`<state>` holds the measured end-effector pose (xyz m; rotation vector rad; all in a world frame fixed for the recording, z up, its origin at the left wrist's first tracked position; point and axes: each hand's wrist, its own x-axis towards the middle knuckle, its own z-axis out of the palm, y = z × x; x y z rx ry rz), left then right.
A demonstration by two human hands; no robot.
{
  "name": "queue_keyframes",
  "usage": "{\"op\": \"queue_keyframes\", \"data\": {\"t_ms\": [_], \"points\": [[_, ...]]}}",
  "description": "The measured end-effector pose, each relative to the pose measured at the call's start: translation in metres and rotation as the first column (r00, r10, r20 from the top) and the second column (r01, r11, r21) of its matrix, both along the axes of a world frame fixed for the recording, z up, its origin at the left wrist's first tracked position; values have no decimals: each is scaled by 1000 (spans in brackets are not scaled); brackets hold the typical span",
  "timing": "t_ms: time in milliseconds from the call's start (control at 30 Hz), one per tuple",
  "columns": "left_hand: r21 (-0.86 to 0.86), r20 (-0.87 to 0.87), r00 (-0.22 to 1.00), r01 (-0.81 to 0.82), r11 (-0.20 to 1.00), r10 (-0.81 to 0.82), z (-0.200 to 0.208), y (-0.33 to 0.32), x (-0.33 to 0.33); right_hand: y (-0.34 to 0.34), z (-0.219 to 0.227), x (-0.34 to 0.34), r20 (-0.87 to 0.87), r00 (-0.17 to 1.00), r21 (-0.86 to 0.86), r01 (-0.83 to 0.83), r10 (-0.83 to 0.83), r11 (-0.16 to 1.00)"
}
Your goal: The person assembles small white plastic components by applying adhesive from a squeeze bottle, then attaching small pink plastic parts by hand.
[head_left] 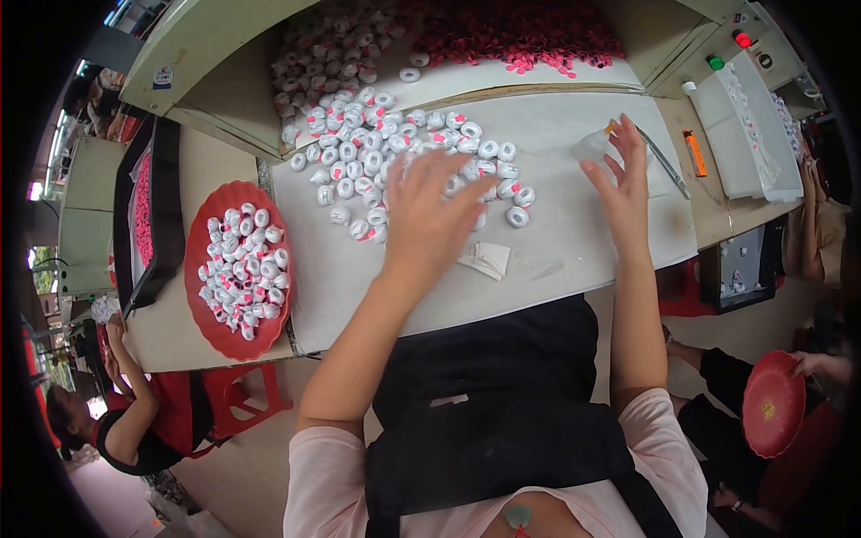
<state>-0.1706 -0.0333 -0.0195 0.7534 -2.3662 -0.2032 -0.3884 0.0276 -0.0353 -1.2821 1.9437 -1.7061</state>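
Note:
My left hand (429, 213), slightly blurred, is over the near edge of a loose pile of small white rounded pieces (352, 152) with pink parts. Its fingers are spread, and I see nothing held in them. My right hand (621, 184) is open, thumb and fingers apart, beside a small translucent bottle (592, 145) with a yellowish tip. The fingers partly overlap the bottle, and whether they touch it is unclear. A folded white scrap of paper (487, 259) lies between my hands on the white-covered tabletop (377, 300).
A scalloped red tray (235, 345) of similar pieces stands at left. Tweezers (665, 163), an orange tube (694, 153) and a white bin (740, 134) are at right. Pink pieces (529, 40) heap on the back shelf. Other people sit on both sides; one holds a red plate (773, 403).

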Motion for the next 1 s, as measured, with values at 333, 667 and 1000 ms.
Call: {"op": "queue_keyframes", "data": {"t_ms": [333, 667, 1000], "points": [[121, -47, 983, 181, 976, -177, -5, 23, -11, -1, -13, -5, 150, 973, 44, -181, 173, 982], [597, -792, 469, 728, 337, 390, -19, 46, 24, 56, 29, 70, 445, 787, -313, -309, 426, 898], [610, -787, 460, 679, 409, 410, -12, 59, 33, 56, 42, 90, 196, 829, -455, -396, 523, 798]]}}
